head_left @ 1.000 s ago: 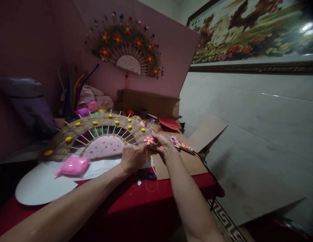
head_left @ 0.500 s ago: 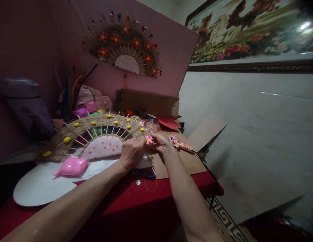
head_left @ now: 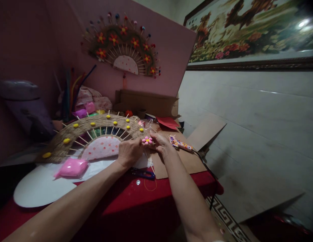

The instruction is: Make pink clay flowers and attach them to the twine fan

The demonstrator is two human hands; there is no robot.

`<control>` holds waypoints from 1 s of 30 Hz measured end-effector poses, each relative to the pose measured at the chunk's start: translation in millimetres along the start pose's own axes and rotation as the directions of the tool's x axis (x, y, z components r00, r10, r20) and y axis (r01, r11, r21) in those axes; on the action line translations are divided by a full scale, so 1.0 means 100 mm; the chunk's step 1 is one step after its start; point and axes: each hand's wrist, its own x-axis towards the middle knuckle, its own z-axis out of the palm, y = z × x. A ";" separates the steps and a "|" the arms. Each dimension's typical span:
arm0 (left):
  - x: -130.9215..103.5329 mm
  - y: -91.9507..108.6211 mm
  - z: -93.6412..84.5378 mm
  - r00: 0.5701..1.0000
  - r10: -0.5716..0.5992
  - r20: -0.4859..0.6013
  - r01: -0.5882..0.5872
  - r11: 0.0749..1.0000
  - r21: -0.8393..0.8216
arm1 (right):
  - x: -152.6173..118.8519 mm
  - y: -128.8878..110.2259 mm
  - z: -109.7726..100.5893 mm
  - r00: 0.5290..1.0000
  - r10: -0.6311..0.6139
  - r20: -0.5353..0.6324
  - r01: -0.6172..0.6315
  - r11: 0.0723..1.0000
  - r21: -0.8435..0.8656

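A twine-wrapped craft fan (head_left: 55, 144) with wooden sticks, a spotted half-round base and several yellow dots lies across the table. At its right end is a small pink clay flower (head_left: 147, 140) with a yellow centre. My left hand (head_left: 129, 153) is closed just left of the flower, knuckles up; its fingertips are hidden. My right hand (head_left: 160, 144) pinches at the flower's right side, thumb on top by a petal. Whether it also grips the fan's edge cannot be made out. Below the hands lie dark blue-handled scissors (head_left: 143, 173).
A bag of pink clay (head_left: 72, 167) rests on white sheets at left. On cardboard (head_left: 181, 164) to the right lies a flower-patterned glue gun (head_left: 181, 144) with a black cord. A finished fan (head_left: 126, 64) hangs on a pink board behind. Red cloth (head_left: 136, 208) covers the table.
My left hand has shifted slightly left, and more of the pink flower's petals now show between the hands. My right hand stays nearly in place.
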 end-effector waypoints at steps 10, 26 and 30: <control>-0.05 0.04 -0.01 0.948 0.312 0.070 -0.310 0.950 -0.035 | 0.07 0.04 -0.01 1.000 -0.025 -0.007 0.025 1.000 -0.018; -0.07 0.13 -0.03 0.951 0.282 0.129 -0.288 0.957 0.029 | 0.07 0.04 0.00 0.999 -0.013 0.035 0.013 1.000 -0.009; -0.08 0.15 0.00 0.951 0.276 0.140 -0.282 0.959 0.025 | 0.08 0.04 -0.01 0.999 -0.021 0.033 0.021 1.000 -0.021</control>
